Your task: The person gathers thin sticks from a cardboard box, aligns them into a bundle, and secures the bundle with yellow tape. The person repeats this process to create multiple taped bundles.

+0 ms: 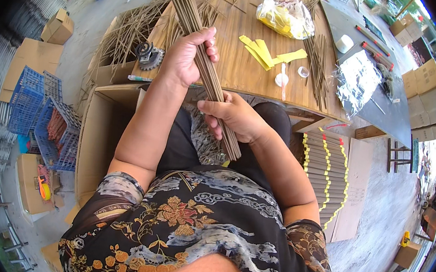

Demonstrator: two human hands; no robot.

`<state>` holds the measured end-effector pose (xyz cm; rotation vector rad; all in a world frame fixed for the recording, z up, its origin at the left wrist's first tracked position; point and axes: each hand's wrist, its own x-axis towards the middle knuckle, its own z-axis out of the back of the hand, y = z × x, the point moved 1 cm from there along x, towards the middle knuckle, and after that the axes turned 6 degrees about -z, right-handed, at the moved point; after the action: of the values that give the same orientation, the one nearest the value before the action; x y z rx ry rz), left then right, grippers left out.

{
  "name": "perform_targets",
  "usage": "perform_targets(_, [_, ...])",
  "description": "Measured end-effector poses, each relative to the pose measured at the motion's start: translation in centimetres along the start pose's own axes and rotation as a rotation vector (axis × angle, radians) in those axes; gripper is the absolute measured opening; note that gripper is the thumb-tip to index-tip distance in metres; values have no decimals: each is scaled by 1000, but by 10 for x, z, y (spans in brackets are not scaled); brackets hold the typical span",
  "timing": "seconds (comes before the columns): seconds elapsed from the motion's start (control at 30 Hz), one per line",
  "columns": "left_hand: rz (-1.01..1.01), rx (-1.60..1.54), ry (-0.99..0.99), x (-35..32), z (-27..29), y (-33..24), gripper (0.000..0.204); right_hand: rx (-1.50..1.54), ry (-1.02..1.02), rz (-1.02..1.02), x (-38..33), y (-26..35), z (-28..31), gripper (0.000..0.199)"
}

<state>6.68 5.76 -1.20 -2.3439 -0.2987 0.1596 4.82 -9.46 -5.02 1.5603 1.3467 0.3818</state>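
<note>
A bundle of thin brown incense sticks slants across in front of me, its upper end over the table and its lower end above my lap. My left hand is wrapped round the upper half. Lower down, my right hand grips the same bundle, thumb across its front. Beyond my hands, yellow paper strips lie on the wooden table. Beside them are a small white round pot with a stick-like tool across it and a clear ring-shaped lid.
Loose sticks fill a box at the table's left, by a dark toothed metal part. A clear plastic bag holds yellow material. Bundles with yellow bands lie low on my right. Blue crates stand left; an open carton is beside me.
</note>
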Motion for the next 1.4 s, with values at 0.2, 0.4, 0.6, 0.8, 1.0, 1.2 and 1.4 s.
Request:
perform_targets(0.2, [-18,-63,107,-7,-2,5,12,-153,15,155,2,-8,8,19])
perform_targets(0.4, [-93,138,-88,-8,-8,10,12,-193,-111,56,-5,-6,6,21])
perform_targets(0.6, [24,-188,261,-7,0,6,11,164,198,-4,-17,-6,2,26])
perform_targets(0.8, [-215,185,-155,-9,1,16,10,-557,-338,206,-4,-19,4,26])
perform_targets(1.0, [-47,-195,283,-13,5,8,13,116,230,-34,-8,-8,3,21])
perform_targets(1.2, [-206,113,-139,-20,2,10,11,-540,-339,213,-1,-21,0,23])
perform_targets(1.4, [-67,-187,287,-23,1,-2,11,-14,144,24,-21,-8,-9,23])
